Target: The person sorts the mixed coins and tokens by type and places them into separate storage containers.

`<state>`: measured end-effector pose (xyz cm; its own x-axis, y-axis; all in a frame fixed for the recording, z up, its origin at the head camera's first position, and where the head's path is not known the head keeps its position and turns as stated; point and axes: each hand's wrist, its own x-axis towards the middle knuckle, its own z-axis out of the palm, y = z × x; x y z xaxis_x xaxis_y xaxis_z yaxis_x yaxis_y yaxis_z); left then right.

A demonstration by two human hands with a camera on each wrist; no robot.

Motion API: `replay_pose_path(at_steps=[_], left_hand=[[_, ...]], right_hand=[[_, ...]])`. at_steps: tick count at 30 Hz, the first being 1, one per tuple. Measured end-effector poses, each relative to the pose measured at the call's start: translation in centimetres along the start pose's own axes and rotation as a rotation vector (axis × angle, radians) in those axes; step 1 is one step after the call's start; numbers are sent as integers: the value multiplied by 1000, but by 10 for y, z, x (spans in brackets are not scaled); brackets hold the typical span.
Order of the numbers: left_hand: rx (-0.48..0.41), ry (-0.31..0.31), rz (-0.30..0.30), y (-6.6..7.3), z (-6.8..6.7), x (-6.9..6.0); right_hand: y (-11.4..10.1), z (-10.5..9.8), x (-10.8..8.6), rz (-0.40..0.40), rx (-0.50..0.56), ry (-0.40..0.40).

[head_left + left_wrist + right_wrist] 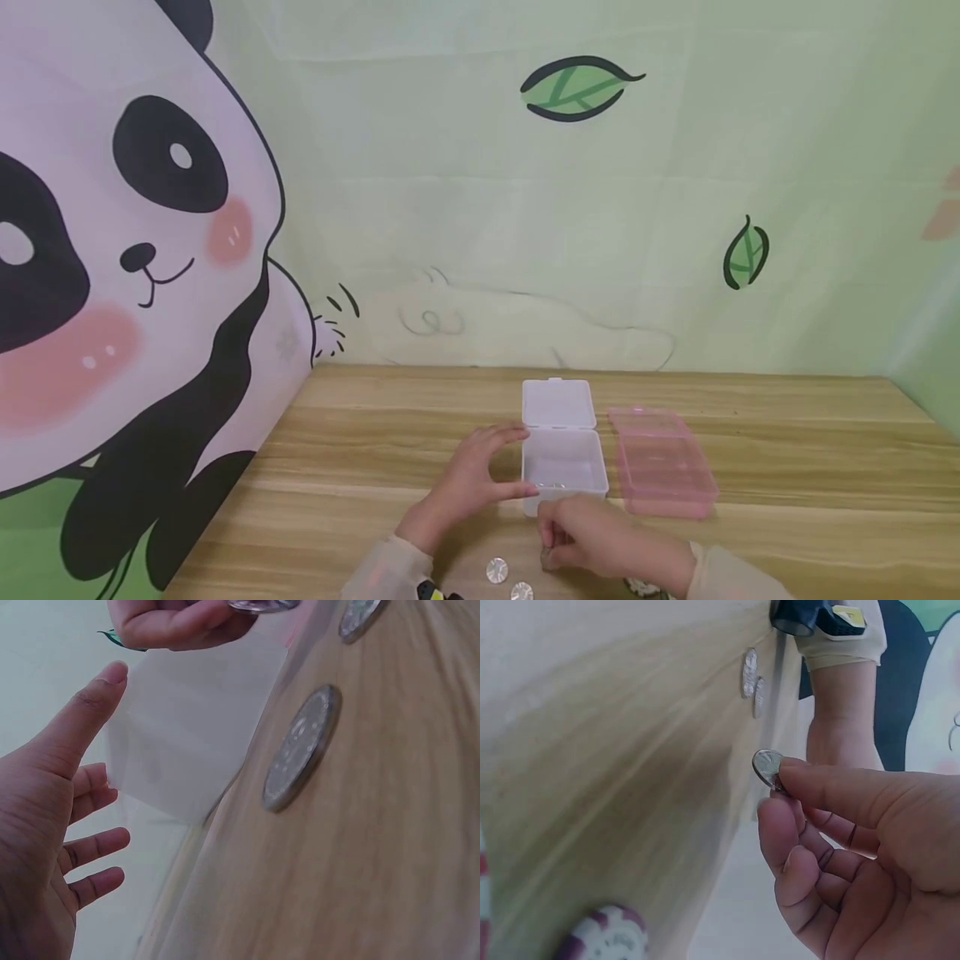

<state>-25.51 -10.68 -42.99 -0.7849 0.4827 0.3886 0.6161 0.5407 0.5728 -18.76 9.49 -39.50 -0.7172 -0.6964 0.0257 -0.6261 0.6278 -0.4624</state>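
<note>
The right hand pinches a silver coin between thumb and curled fingers, just in front of a white box. That box stands with its lid raised, and a few small shiny pieces lie inside. At its left side is the left hand, fingers spread, thumb and fingertips resting at the box's edge. On the table lie two more silver coins, one left of the right hand and one nearer the front; in the left wrist view a coin shows large.
A translucent pink box with its lid back stands right of the white box. A purple-and-white chip lies on the wooden table. Behind rises a green cloth backdrop with a panda picture.
</note>
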Motion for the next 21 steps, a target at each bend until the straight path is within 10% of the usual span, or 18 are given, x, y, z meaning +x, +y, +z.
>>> replay_pose_path(at_steps=[21], left_hand=[[-7,-19,-50,2,-1,-1]], right_hand=[[9,-38,0,-21,198,15]])
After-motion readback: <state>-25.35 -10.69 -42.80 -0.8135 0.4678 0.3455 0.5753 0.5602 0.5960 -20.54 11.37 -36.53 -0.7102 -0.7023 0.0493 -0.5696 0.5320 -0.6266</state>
